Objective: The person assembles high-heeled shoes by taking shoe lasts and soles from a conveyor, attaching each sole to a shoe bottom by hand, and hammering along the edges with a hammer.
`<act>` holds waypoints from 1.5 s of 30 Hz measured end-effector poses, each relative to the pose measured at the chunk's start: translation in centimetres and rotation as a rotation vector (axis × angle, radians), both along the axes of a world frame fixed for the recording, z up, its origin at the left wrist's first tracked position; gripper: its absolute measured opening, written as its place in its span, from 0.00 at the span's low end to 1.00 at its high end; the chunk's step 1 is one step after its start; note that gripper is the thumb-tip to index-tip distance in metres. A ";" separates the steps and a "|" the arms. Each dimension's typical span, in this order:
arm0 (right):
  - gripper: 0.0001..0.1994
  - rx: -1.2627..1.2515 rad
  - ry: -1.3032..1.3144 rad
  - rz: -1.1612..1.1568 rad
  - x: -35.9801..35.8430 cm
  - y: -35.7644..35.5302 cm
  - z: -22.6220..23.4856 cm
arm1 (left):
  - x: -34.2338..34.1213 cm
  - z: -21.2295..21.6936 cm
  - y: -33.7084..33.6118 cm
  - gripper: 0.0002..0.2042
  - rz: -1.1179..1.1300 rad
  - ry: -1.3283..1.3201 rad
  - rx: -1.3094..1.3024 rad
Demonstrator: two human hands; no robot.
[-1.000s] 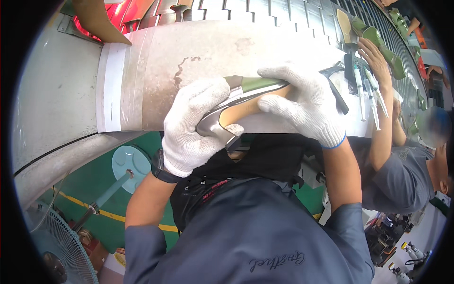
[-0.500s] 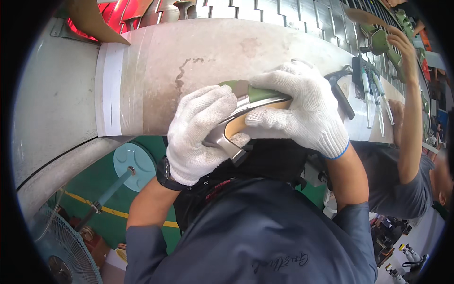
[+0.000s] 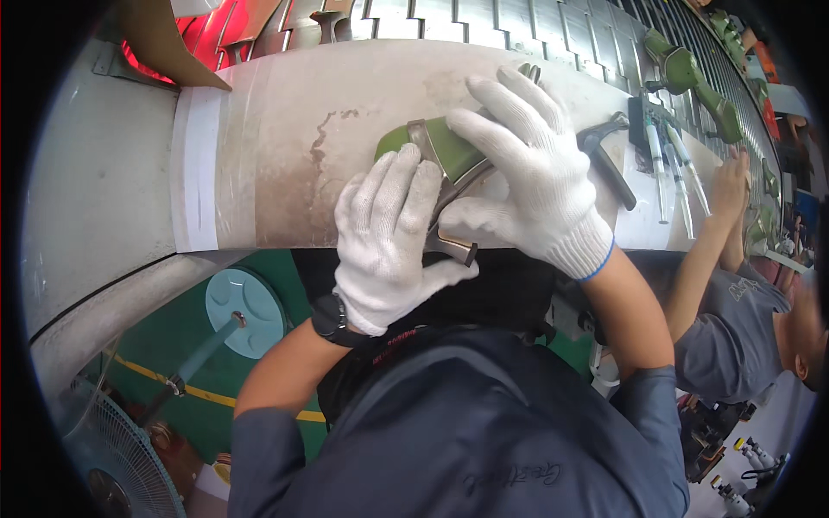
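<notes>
Green high-heeled shoe (image 3: 451, 154) at a workbench (image 3: 380, 82), centre of frame.
The gloved left hand (image 3: 386, 237) and right hand (image 3: 531, 177) hold it, fingers extended; a hammer (image 3: 613, 173) lies upper right.

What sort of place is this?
Likely a shoe factory production line: slatted metal conveyor, a held green shoe, plus a hammer and syringes on the workbench.

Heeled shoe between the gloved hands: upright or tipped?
Tipped. On the green high-heeled shoe, the heel juts toward the bench's near edge, not straight down. Whether it touches the bench: cannot tell.
</notes>
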State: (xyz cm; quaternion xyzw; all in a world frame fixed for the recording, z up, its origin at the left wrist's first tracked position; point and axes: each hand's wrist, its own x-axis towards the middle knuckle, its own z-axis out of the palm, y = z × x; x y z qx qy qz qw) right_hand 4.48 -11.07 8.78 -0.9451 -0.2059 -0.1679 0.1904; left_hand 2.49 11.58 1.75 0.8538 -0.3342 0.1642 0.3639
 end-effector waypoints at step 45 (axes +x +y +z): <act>0.10 1.076 0.561 -0.074 -1.5 -5.9 2.0 | 8.4 5.1 -6.9 0.44 -0.239 0.398 0.138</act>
